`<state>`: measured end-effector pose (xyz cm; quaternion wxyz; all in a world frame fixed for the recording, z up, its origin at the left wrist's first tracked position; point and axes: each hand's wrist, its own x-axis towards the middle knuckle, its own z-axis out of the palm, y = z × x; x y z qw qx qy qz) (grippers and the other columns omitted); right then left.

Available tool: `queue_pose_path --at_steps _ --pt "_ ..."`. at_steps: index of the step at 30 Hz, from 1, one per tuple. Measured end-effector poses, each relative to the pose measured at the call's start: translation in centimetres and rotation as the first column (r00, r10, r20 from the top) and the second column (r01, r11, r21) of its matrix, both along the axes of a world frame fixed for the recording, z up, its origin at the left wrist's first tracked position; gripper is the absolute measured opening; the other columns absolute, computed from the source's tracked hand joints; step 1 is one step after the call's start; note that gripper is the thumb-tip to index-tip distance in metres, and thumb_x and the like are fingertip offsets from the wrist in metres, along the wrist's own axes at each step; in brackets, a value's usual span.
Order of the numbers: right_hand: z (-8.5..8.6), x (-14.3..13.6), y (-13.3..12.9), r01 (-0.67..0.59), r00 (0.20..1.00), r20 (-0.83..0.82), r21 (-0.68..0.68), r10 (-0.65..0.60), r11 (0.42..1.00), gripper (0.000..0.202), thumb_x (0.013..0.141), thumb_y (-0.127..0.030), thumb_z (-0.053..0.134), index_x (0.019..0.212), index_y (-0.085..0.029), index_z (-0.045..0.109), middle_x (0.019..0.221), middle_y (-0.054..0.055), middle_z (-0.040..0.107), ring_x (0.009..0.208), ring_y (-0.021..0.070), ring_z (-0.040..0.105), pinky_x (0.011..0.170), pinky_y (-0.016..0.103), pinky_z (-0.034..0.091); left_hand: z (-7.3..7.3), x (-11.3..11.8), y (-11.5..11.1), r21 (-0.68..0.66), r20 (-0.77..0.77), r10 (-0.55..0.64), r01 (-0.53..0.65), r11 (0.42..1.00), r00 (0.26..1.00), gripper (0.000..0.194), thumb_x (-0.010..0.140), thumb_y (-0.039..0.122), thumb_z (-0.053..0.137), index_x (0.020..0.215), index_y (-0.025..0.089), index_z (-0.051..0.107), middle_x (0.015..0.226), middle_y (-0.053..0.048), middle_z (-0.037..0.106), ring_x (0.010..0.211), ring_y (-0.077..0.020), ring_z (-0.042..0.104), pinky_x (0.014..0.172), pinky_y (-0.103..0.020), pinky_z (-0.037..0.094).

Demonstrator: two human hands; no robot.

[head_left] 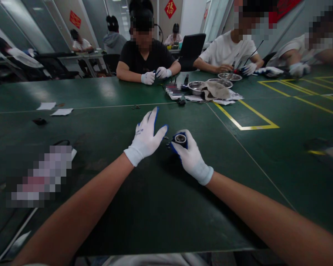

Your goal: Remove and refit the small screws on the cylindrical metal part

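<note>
My right hand (191, 153), in a white glove with blue palm side, is closed around a small dark cylindrical part (180, 139). Its round open top, with a shiny metal rim, faces up; what is inside is too small to make out. My left hand (146, 138), gloved the same way, hovers over or rests on the green table (144, 218) with thumb and fingers spread and nothing in it. Between the two hands lie several tiny metal pieces (168, 145), perhaps nuts or rings, nearest to my right fingertips.
Metal bowls (195, 87), a grey cloth (215, 90) and a small black object (181, 100) lie across the table. Coworkers in white gloves sit opposite. Paper slips (61, 112), a dark piece (39, 121) and a blurred-out device with a cable (44, 173) are left. Yellow tape (259, 127) marks the right.
</note>
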<state>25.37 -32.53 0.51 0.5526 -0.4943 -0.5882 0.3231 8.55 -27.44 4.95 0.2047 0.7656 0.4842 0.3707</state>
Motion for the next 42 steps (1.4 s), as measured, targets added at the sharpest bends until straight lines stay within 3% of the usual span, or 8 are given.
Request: queue_pose_path --at_steps 2,4,9,12,19,28,37,42 --pt "0.1 0.4 0.5 0.104 0.995 0.003 0.027 -0.104 0.994 0.016 0.082 -0.033 0.062 0.093 -0.026 0.053 0.085 0.003 0.065 0.082 0.0233 0.064 0.079 0.040 0.054 -0.4 -1.0 1.0 -0.012 -0.210 0.028 -0.031 0.999 0.977 0.067 0.094 0.041 0.061 0.158 0.024 0.046 0.167 -0.017 0.043 0.157 -0.0400 0.031 0.129 -0.066 0.008" --pt "0.0 0.7 1.1 0.165 0.986 -0.004 0.044 -0.165 0.985 0.015 0.080 -0.031 0.061 0.092 -0.025 0.055 0.085 0.004 0.066 0.082 0.0241 0.064 0.080 0.041 0.055 -0.8 -1.6 1.9 -0.019 -0.317 0.002 -0.009 1.000 0.949 0.068 0.094 0.042 0.062 0.158 0.024 0.048 0.164 -0.017 0.046 0.154 -0.0418 0.034 0.128 -0.068 0.008" --pt "-0.4 0.9 1.7 0.165 0.986 0.022 0.068 -0.167 0.984 0.015 0.078 -0.028 0.061 0.092 -0.024 0.060 0.091 0.007 0.070 0.089 0.0263 0.067 0.086 0.044 0.056 -1.5 -1.4 3.3 -0.105 -0.273 -0.173 0.149 0.983 0.946 0.048 0.093 0.031 0.061 0.140 0.023 0.068 0.135 -0.013 0.065 0.129 -0.0320 0.060 0.118 -0.045 0.043" --pt "-0.5 0.7 1.6 0.146 0.987 0.050 0.065 -0.150 0.987 0.016 0.078 -0.031 0.062 0.092 -0.023 0.061 0.092 0.007 0.070 0.088 0.0260 0.067 0.086 0.044 0.056 -1.8 -1.1 3.7 -0.151 -0.314 -0.177 0.135 0.979 0.933 0.034 0.093 0.032 0.065 0.122 0.023 0.078 0.120 -0.010 0.068 0.117 -0.0294 0.066 0.112 -0.042 0.049" --pt "0.1 0.4 1.0 0.092 0.988 0.117 0.077 -0.101 0.993 0.014 0.083 -0.035 0.062 0.089 -0.024 0.058 0.081 0.003 0.069 0.077 0.0228 0.065 0.072 0.037 0.054 -2.2 -0.3 3.9 -0.149 -0.458 -0.167 0.110 0.983 0.873 0.025 0.092 0.036 0.071 0.112 0.023 0.080 0.116 -0.010 0.069 0.116 -0.0316 0.065 0.108 -0.047 0.052" --pt "0.0 0.9 1.5 0.050 0.988 0.144 0.095 -0.064 0.994 0.018 0.083 -0.037 0.064 0.093 -0.024 0.059 0.086 0.005 0.071 0.077 0.0230 0.067 0.073 0.038 0.055 -1.3 -1.1 2.8 -0.111 -0.166 -0.134 0.116 0.987 0.977 0.017 0.096 0.021 0.063 0.111 0.019 0.072 0.111 -0.008 0.078 0.107 -0.0248 0.073 0.101 -0.040 0.056" --pt "-0.4 1.3 1.9 0.061 0.992 0.107 0.053 -0.066 0.997 0.021 0.086 -0.044 0.064 0.091 -0.024 0.059 0.083 0.004 0.069 0.080 0.0239 0.066 0.073 0.038 0.054 -1.6 -1.7 3.3 -0.127 -0.278 -0.189 0.159 0.979 0.942 0.020 0.092 0.021 0.067 0.109 0.021 0.077 0.115 -0.009 0.081 0.111 -0.0284 0.075 0.108 -0.047 0.056" --pt "0.0 1.2 1.8 0.090 0.990 0.110 0.034 -0.094 0.995 0.021 0.086 -0.044 0.064 0.093 -0.025 0.058 0.083 0.004 0.069 0.081 0.0247 0.066 0.075 0.040 0.055 -0.5 -1.9 3.2 -0.140 -0.129 -0.209 0.191 0.971 0.969 0.024 0.089 0.018 0.066 0.110 0.019 0.078 0.116 -0.009 0.080 0.112 -0.0267 0.074 0.109 -0.048 0.055"
